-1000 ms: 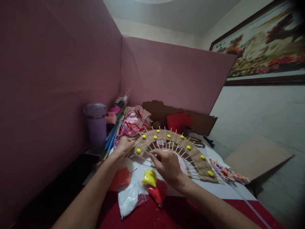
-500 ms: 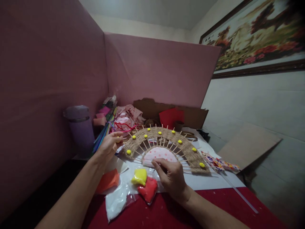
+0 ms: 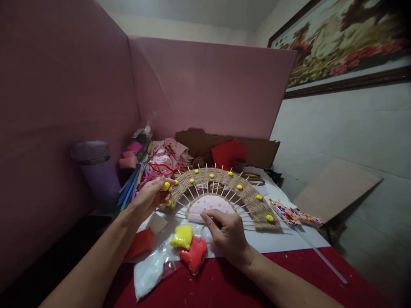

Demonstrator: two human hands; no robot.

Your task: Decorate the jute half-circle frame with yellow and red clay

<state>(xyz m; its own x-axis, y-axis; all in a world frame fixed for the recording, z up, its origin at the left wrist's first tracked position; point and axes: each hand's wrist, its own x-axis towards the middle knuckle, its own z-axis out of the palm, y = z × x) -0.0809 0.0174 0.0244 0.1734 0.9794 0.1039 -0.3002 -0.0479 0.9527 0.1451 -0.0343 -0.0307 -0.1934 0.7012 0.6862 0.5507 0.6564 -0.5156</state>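
Head view: we locate one woven arch (image 3: 221, 176) at frame centre, bearing nine yellow dots (image 3: 211, 176). Our left hand (image 3: 149, 197) pinches one yellow lump (image 3: 166, 186), partly hiding the arch's left end. Our right hand (image 3: 229, 235), lower centre, has thumb and forefinger close together; we cannot tell whether they hold anything

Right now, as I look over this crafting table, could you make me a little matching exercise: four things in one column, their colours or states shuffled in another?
Things
1. left hand
2. woven twine arch
3. lidded tumbler
4. half-round panel

Colours or states
A. purple
B. pinching a small yellow ball
C. pale, with reddish spots
D. brown, dotted with yellow pieces

Pairs: 1-B, 2-D, 3-A, 4-C
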